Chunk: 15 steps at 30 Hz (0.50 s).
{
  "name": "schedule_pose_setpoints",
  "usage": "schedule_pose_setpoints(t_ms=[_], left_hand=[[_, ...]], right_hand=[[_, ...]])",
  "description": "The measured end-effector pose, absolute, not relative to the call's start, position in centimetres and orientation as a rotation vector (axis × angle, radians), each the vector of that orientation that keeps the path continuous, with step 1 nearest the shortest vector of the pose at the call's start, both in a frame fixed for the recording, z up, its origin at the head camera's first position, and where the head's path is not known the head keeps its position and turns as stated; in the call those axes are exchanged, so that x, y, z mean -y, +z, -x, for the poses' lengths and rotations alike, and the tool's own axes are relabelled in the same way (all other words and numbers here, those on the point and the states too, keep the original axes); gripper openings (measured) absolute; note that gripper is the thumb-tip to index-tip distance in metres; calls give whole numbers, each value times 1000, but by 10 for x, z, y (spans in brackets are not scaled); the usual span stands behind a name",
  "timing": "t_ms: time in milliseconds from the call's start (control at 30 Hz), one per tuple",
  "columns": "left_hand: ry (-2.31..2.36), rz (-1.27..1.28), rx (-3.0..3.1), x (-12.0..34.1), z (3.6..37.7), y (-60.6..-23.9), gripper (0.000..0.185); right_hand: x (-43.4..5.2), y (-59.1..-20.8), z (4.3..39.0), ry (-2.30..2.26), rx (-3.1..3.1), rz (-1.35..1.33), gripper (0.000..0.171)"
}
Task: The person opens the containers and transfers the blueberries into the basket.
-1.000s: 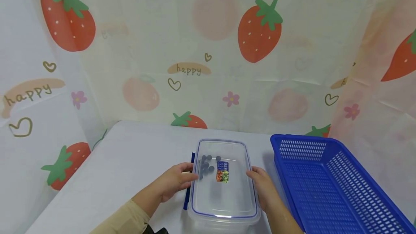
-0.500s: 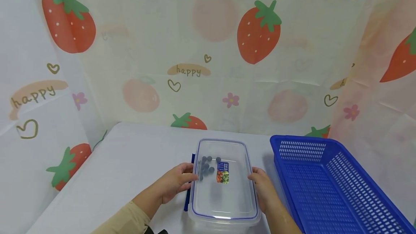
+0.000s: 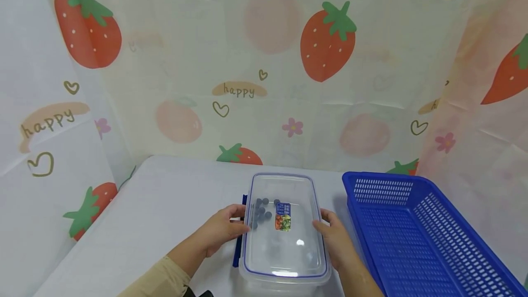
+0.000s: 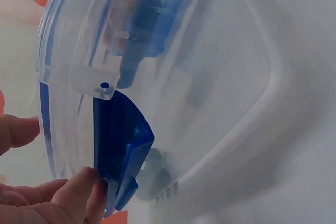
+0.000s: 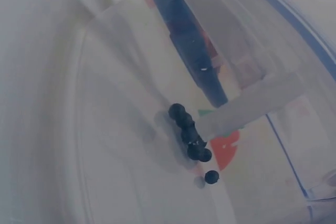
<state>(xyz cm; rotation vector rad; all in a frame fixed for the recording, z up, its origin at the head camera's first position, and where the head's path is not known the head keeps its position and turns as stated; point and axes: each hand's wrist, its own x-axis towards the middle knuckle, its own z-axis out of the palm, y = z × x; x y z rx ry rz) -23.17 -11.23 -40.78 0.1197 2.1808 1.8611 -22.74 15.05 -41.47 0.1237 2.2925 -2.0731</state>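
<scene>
1. Here's the clear container [image 3: 284, 281], right in the middle of the action, down on the white surface [image 3: 185, 187] between the person's two hands, its long sides running away from the person.
2. The lid [image 3: 284, 258] is on top, edged in blue, with a colourful label [image 3: 283, 217] near its middle.
3. Left hand [image 3: 220, 230] now: it's holding the container's left side, thumb at the lid's edge, fingertips lower down, right up against the blue latch [image 4: 123, 140].
4. And that latch stands out from the wall, you can see it angled away!
5. Over to the right hand [image 3: 338, 244]: it's holding the opposite side, thumb on the lid's rim, the other fingers partly hidden along the wall.
6. Inside, small dark round berries [image 5: 191, 135] gather toward the left, most of them bunched, one sitting apart.
7. Just beyond the right hand sits a blue mesh basket [image 3: 412, 251], close to the container.
8. Behind it all hangs a pale cloth [image 3: 185, 49] printed with strawberries, and a beige sleeve [image 3: 158, 278] covers the left forearm.
</scene>
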Motion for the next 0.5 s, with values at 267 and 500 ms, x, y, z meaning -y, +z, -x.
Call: schedule_pose_setpoints(t_ms=[267,500], left_hand=[[1769,-121,-2326,115,230,-404,59],[1884,-96,-2210,111,229,-404,60]], right_hand=[[-153,-412,228,-2051,-2386,-123,45],[-156,-408,228,-1933,-2485,-179,50]])
